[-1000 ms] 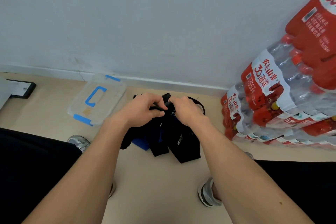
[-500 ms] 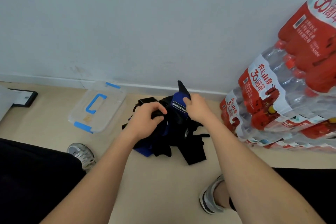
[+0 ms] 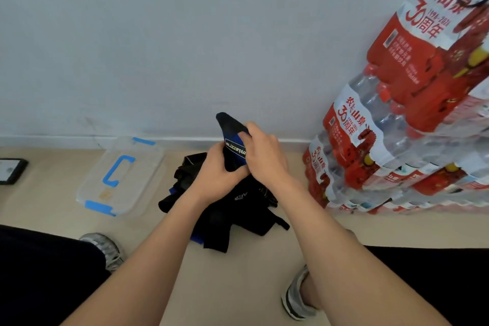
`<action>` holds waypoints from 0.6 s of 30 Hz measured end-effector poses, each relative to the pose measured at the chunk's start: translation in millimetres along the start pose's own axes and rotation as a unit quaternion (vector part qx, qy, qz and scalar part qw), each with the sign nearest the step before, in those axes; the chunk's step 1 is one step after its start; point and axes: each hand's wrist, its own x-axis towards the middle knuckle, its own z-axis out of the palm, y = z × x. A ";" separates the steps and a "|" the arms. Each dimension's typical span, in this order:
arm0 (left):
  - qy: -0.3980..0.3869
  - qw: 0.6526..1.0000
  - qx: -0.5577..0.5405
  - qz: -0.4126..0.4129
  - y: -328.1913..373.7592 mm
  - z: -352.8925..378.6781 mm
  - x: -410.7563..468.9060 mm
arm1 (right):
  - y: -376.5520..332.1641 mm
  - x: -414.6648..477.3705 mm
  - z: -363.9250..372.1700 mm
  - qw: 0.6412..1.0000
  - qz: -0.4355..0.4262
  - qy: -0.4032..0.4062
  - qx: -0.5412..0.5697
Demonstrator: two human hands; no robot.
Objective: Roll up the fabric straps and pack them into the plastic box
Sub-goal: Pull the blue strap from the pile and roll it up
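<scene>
The right hand pinched one strap between thumb and fingers just above its white-lettered label. The left hand, touching the right, curled around the same strap lower down. The strap's dark tip stood up above both hands. Under and just nearer than the hands lay the pile of black and blue straps, tangled on the floor. Well to the left of the left hand sat the box, with its lid seemingly on. The step looked like freeing one strap from the tangle, with rolling not yet begun. The next move likely called for pulling it clear, then winding it tightly from one end. Half a second before, the left hand had gripped the pile apart from the right hand; it had since come up to the strap. A second before, both hands had been low on the pile.
</scene>
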 end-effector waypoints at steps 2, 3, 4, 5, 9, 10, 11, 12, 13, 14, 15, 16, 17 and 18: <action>0.037 0.999 -0.025 0.011 -2.2 5.0 -0.9 | 3.6 -0.5 0.9 0.998 -0.004 -0.006 0.060; 0.055 0.998 -0.032 0.007 -3.8 6.1 -1.4 | 6.1 -0.7 1.9 0.995 0.003 -0.026 0.097; 0.073 0.997 -0.032 -0.008 -5.9 6.1 -0.8 | 8.2 -0.5 3.2 0.989 0.018 -0.060 0.136; 0.089 0.995 -0.022 -0.027 -8.9 5.6 0.5 | 10.4 -0.7 4.7 0.979 0.032 -0.103 0.172; 0.122 0.989 -0.007 -0.077 -16.7 -0.9 -0.4 | 28.0 -5.6 7.6 0.953 0.046 -0.199 0.223; 0.133 0.987 -0.019 -0.091 -17.4 -4.2 -1.0 | 35.3 -8.3 6.1 0.954 0.061 -0.213 0.204; 0.142 0.984 -0.028 -0.101 -18.2 -8.0 -1.4 | 42.1 -12.1 4.9 0.957 0.066 -0.234 0.160; 0.144 0.983 -0.037 -0.106 -18.7 -11.9 -1.1 | 48.5 -16.4 4.7 0.959 0.057 -0.258 0.098; 0.138 0.984 -0.048 -0.105 -18.6 -15.2 -0.8 | 54.3 -20.1 6.4 0.959 0.042 -0.277 0.033; 0.131 0.985 -0.059 -0.100 -18.0 -17.1 -0.7 | 58.3 -22.8 10.3 0.958 0.024 -0.285 -0.024; 0.125 0.985 -0.069 -0.095 -17.0 -18.4 -1.1 | 59.4 -25.1 14.3 0.955 0.008 -0.287 -0.070; 0.124 0.984 -0.083 -0.097 -16.2 -20.8 -2.1 | 59.2 -26.9 18.9 0.952 -0.002 -0.287 -0.108; 0.123 0.981 -0.104 -0.108 -15.0 -23.6 -3.8 | 59.8 -29.0 21.8 0.950 -0.002 -0.283 -0.134; 0.117 0.977 -0.131 -0.124 -12.6 -25.9 -5.9 | 61.4 -30.9 22.4 0.948 0.004 -0.281 -0.149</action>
